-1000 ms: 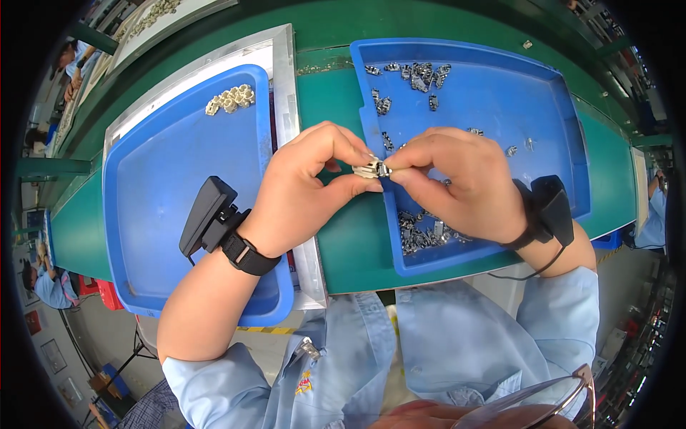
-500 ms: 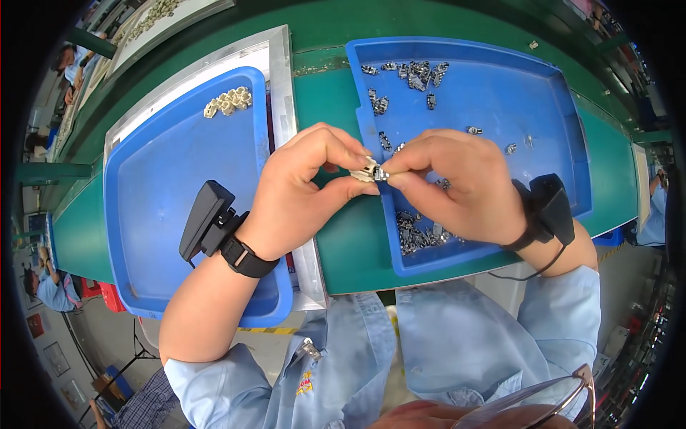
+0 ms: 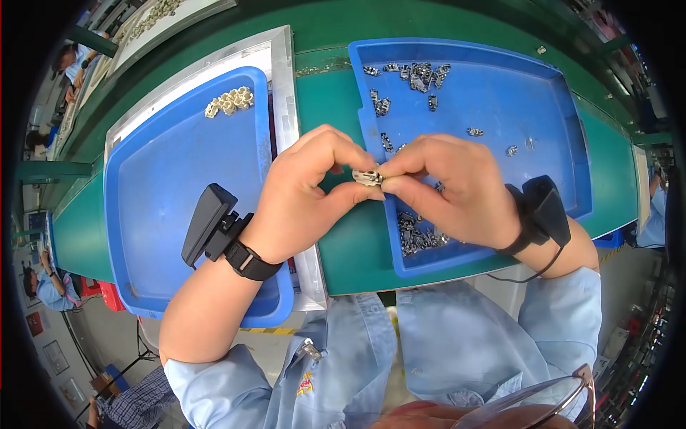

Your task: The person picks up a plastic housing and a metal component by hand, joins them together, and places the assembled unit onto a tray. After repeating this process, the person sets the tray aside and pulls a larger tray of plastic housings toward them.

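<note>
Above the gap between two blue trays, my left hand [image 3: 296, 189] pinches a small cream plastic part [image 3: 361, 178] between thumb and fingertips. My right hand [image 3: 461, 189] comes from the other side, its thumb and forefinger closed on a small silvery metal part [image 3: 378, 176]. The metal part lies against or partly inside the cream one; fingertips cover where they meet. Under and beyond my right hand, the right tray [image 3: 493, 96] holds several loose metal parts [image 3: 421, 75]. A cluster of cream parts [image 3: 230, 101] lies at the far end of the left tray [image 3: 161, 193].
Both trays are on a green bench [image 3: 343, 250]. A pale metal-edged frame [image 3: 284, 79] runs beside and under the left tray. More small parts lie on a board [image 3: 171, 28] at the far left. Co-workers in blue [image 3: 75, 68] are at the left edge.
The cream part has turned in my left fingers, and my left forefinger has lifted a little. The metal part and my right fingertips have moved slightly left, closer onto the cream part.
</note>
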A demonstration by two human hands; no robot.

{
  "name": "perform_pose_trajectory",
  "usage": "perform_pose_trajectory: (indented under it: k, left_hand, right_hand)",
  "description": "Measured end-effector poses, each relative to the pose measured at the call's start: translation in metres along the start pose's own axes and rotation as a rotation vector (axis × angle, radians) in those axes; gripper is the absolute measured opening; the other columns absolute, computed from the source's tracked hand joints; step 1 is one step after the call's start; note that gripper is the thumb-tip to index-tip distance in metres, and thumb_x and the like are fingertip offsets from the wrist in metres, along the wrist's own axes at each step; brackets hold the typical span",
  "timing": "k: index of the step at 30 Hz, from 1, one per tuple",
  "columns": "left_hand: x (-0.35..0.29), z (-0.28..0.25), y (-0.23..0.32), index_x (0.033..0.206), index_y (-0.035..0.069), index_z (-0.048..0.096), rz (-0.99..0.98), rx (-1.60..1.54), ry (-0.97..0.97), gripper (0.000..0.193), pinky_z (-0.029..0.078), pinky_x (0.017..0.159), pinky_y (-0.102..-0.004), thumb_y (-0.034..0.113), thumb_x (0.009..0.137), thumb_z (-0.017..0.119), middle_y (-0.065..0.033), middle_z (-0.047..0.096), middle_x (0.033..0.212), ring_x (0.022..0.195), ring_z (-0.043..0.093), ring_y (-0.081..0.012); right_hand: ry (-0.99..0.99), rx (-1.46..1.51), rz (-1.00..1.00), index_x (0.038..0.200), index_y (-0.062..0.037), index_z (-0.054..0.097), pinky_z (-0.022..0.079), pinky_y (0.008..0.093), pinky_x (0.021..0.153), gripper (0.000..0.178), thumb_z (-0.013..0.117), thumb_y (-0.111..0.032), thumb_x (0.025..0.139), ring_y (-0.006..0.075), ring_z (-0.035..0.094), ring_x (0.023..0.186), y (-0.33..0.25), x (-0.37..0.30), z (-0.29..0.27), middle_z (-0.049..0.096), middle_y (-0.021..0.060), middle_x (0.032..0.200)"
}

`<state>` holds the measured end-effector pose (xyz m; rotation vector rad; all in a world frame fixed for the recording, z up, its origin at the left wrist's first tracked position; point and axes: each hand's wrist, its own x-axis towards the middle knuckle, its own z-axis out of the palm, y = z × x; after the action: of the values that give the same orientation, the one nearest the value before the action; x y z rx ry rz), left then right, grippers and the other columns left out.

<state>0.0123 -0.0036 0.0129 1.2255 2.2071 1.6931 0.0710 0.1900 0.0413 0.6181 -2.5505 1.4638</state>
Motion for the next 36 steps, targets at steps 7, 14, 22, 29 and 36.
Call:
perform_pose_trajectory:
  k: [7, 14, 22, 29, 36]
  left_hand:
    - [-0.001, 0.006, 0.003, 0.105, 0.008, 0.054, -0.128, -0.056, 0.093, 0.043, 0.049, 0.073, -0.0295, 0.002, 0.068, 0.075, -0.0054, 0.06, 0.093, 0.085, 0.061, -0.017]
    - [0.005, 0.004, 0.008, 0.11, 0.006, 0.054, -0.084, 0.096, 0.174, 0.046, 0.047, 0.08, -0.035, 0.004, 0.068, 0.074, -0.0109, 0.059, 0.097, 0.095, 0.058, -0.0253]
    - [0.015, -0.087, -0.038, 0.1, 0.003, 0.058, -0.281, 0.751, 0.439, 0.027, 0.045, 0.084, -0.0394, 0.014, 0.077, 0.068, -0.0173, 0.057, 0.102, 0.098, 0.055, -0.0348]
    - [-0.004, -0.121, -0.082, 0.103, 0.003, 0.059, -0.497, 0.785, 0.414, 0.028, 0.046, 0.084, -0.0377, 0.015, 0.078, 0.066, -0.0162, 0.059, 0.102, 0.098, 0.057, -0.0306]
    - [0.0, -0.111, -0.097, 0.104, 0.001, 0.06, -0.514, 0.861, 0.39, 0.029, 0.047, 0.082, -0.036, 0.014, 0.078, 0.065, -0.0174, 0.063, 0.097, 0.093, 0.06, -0.0303]
  right_hand:
    - [-0.035, -0.071, -0.062, 0.09, -0.0004, 0.063, 0.049, 0.0279, 0.064, 0.016, 0.069, -0.005, 0.076, 0.0199, 0.062, 0.074, 0.011, 0.004, 0.002, 0.064, 0.0084, 0.084]
    - [-0.075, -0.182, -0.172, 0.093, -0.0023, 0.063, 0.049, 0.0283, 0.063, 0.017, 0.067, -0.006, 0.077, 0.021, 0.061, 0.074, 0.018, 0.038, -0.012, 0.064, 0.0096, 0.084]
    - [0.107, -1.016, 0.243, 0.089, -0.0022, 0.062, 0.05, 0.0389, 0.068, 0.021, 0.06, -0.018, 0.076, 0.0307, 0.063, 0.08, 0.161, 0.158, -0.126, 0.065, 0.0166, 0.084]
    - [0.019, -1.148, 0.429, 0.1, -0.007, 0.063, 0.049, 0.038, 0.074, 0.034, 0.065, -0.029, 0.075, 0.0296, 0.064, 0.082, 0.237, 0.152, -0.155, 0.065, 0.016, 0.094]
    - [0.223, -0.873, 0.393, 0.118, -0.0025, 0.055, 0.048, 0.0379, 0.084, 0.054, 0.066, -0.038, 0.079, 0.0331, 0.062, 0.096, 0.173, 0.136, -0.138, 0.06, 0.0183, 0.114]
